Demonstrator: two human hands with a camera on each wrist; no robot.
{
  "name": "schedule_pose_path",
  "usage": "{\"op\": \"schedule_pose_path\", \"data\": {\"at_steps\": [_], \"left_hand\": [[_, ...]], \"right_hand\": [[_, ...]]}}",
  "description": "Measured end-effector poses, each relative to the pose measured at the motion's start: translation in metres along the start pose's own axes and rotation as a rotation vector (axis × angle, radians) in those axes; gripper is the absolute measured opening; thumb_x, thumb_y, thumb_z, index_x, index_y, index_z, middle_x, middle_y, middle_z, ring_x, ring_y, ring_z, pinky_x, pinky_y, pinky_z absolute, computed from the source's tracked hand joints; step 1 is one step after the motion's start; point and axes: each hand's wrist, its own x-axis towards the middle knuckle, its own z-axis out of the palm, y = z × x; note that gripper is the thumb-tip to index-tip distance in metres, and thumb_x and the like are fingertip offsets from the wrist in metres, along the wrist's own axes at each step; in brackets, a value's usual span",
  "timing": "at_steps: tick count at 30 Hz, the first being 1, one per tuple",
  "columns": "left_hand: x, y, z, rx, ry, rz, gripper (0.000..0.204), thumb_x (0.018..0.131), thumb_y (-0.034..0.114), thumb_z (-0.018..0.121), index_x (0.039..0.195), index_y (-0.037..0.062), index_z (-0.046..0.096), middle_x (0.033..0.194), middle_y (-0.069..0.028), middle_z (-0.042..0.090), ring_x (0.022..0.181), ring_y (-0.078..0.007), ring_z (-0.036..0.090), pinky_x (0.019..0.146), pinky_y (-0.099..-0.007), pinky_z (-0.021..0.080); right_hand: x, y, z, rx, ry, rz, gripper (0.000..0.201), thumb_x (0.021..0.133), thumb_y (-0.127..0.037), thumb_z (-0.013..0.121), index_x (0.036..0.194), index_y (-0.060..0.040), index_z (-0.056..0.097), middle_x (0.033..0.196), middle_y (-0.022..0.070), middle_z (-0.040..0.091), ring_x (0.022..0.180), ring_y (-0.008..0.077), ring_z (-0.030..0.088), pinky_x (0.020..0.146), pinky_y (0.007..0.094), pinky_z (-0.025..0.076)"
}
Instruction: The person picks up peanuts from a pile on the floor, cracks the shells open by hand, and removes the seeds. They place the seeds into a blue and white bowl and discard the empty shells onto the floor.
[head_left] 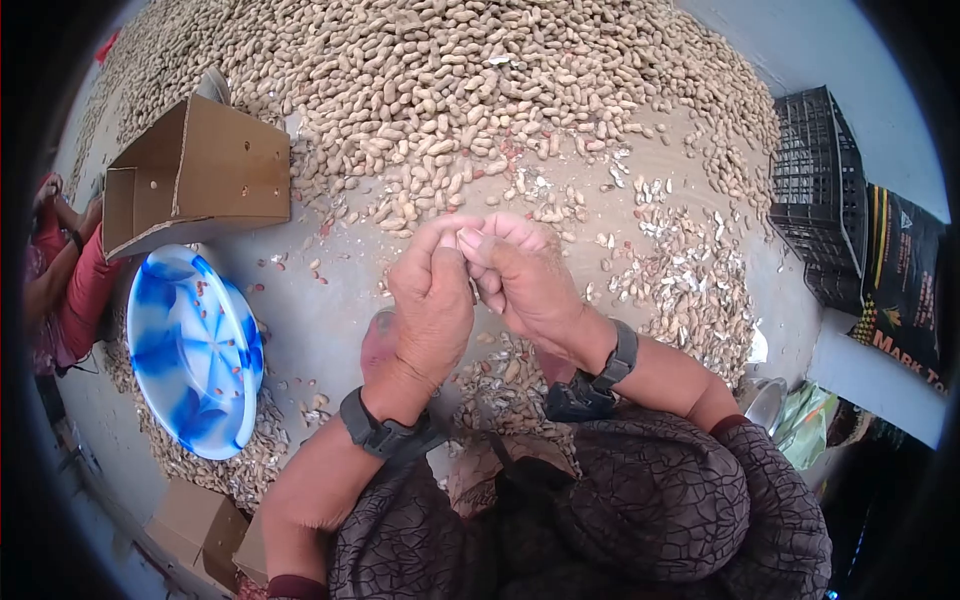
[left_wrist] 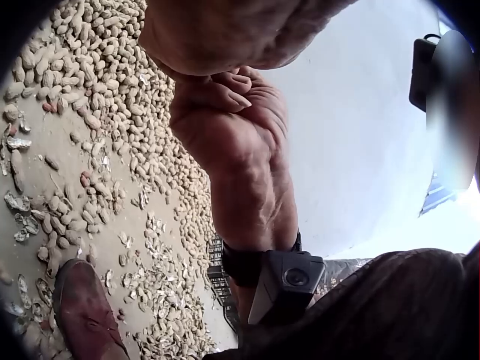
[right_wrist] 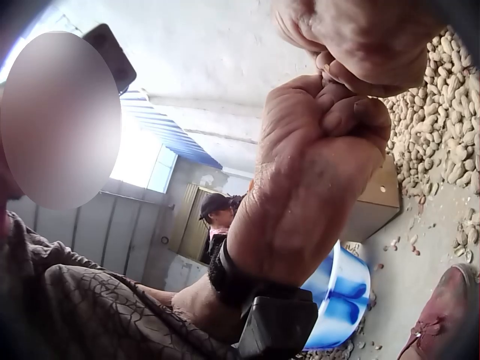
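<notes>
The left hand (head_left: 432,300) and right hand (head_left: 530,280) meet fingertip to fingertip, above the floor and in front of the knees. Both have curled fingers, with the thumbs pressed close together at the top. Between the fingertips they pinch a small peanut, almost wholly hidden by the fingers in every view. Beyond the hands spreads a large heap of unshelled peanuts (head_left: 430,80). Broken peanut shells (head_left: 690,290) lie scattered to the right. Off to the left, a blue and white basin (head_left: 215,340) holds a few reddish kernels.
An open cardboard box (head_left: 235,165) stands behind the basin. Black plastic crates (head_left: 815,170) and a dark printed sack (head_left: 905,270) line the right wall. Another person (head_left: 75,270) sits at the far left. A metal bowl (head_left: 765,402) is near the right elbow.
</notes>
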Motion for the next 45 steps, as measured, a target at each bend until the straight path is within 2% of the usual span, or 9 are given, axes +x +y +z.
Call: {"op": "schedule_pose_path", "data": {"at_steps": [14,16,24,27,30,33,41,43,45], "left_hand": [[0.003,0.0,-0.008,-0.408,0.04,-0.255,0.021,0.089,0.014,0.036,0.091,0.0012,0.053,0.063,0.0009,0.045,0.053,-0.0053,0.043,0.043,-0.0193,0.039],[0.005,-0.007,-0.018,-0.469,-0.154,-0.247,0.023,0.089,0.019,0.038,0.087,0.0014,0.053,0.062,0.0006,0.045,0.05,-0.0058,0.042,0.041,-0.0189,0.035],[0.007,-0.014,-0.028,-0.186,-0.188,-0.311,0.023,0.088,0.023,0.039,0.085,0.005,0.053,0.064,0.0018,0.048,0.048,-0.0037,0.041,0.038,-0.0166,0.028],[0.008,-0.018,-0.03,-0.163,-0.229,-0.367,0.023,0.089,0.024,0.041,0.084,0.0048,0.053,0.064,0.002,0.049,0.048,-0.0038,0.04,0.04,-0.016,0.028],[0.01,-0.025,-0.034,-0.154,-0.279,-0.376,0.024,0.089,0.023,0.043,0.08,0.0039,0.054,0.06,0.0019,0.047,0.046,-0.0046,0.039,0.041,-0.0172,0.029],[0.01,-0.023,-0.029,-0.062,-0.323,-0.352,0.023,0.088,0.02,0.044,0.079,0.0033,0.057,0.056,0.0022,0.046,0.045,-0.0049,0.039,0.041,-0.0184,0.031],[0.011,-0.021,-0.035,0.047,-0.401,-0.357,0.022,0.089,0.019,0.045,0.088,0.0029,0.06,0.058,0.0032,0.047,0.047,-0.0036,0.038,0.043,-0.0172,0.029],[0.011,-0.027,-0.044,-0.127,-0.289,-0.487,0.021,0.088,0.017,0.045,0.093,0.0016,0.059,0.06,0.0029,0.049,0.049,-0.0042,0.041,0.045,-0.0172,0.031],[0.014,-0.032,-0.048,-0.148,-0.268,-0.51,0.021,0.087,0.015,0.045,0.095,0.0011,0.058,0.063,0.002,0.051,0.052,-0.005,0.043,0.047,-0.0177,0.032]], "right_hand": [[-0.01,-0.003,0.007,-0.277,-0.025,-0.179,0.008,0.086,-0.01,0.049,0.086,-0.0022,0.051,0.068,0.0016,0.055,0.056,0.0033,0.049,0.045,0.0172,0.038],[-0.011,0.001,0.005,-0.311,-0.054,-0.225,0.007,0.085,-0.008,0.049,0.086,-0.001,0.051,0.069,0.0031,0.057,0.059,0.0039,0.053,0.047,0.0183,0.04],[0.0,0.007,-0.019,-1.203,-0.246,-0.877,0.013,0.072,-0.005,0.061,0.08,-0.0033,0.051,0.065,0.0113,0.056,0.057,0.0274,0.056,0.05,0.0318,0.044],[0.002,0.012,-0.024,-1.146,-0.22,-0.945,0.012,0.073,-0.006,0.061,0.08,-0.0033,0.05,0.058,0.008,0.053,0.052,0.0208,0.054,0.047,0.0291,0.042],[-0.011,0.005,-0.02,-0.905,-0.09,-0.477,0.014,0.073,-0.007,0.062,0.078,-0.0017,0.049,0.055,0.0033,0.05,0.049,0.012,0.049,0.045,0.0257,0.039],[-0.006,-0.006,-0.02,-0.801,-0.007,-0.28,0.014,0.074,-0.009,0.061,0.079,-0.0001,0.051,0.055,-0.0003,0.048,0.049,0.0049,0.044,0.043,0.0219,0.036],[0.007,-0.024,-0.089,-0.873,0.244,-0.098,0.016,0.074,-0.01,0.058,0.086,-0.0002,0.055,0.058,0.0032,0.053,0.051,0.0092,0.05,0.048,0.0242,0.041],[0.014,-0.021,-0.123,-1.499,0.646,-0.392,0.02,0.072,-0.011,0.06,0.09,-0.0019,0.058,0.063,0.0098,0.058,0.057,0.0209,0.058,0.055,0.0302,0.046],[0.014,-0.021,-0.139,-1.552,0.697,-0.425,0.026,0.072,-0.01,0.061,0.097,-0.0046,0.057,0.065,0.0092,0.058,0.057,0.0181,0.057,0.055,0.0295,0.046]]}}
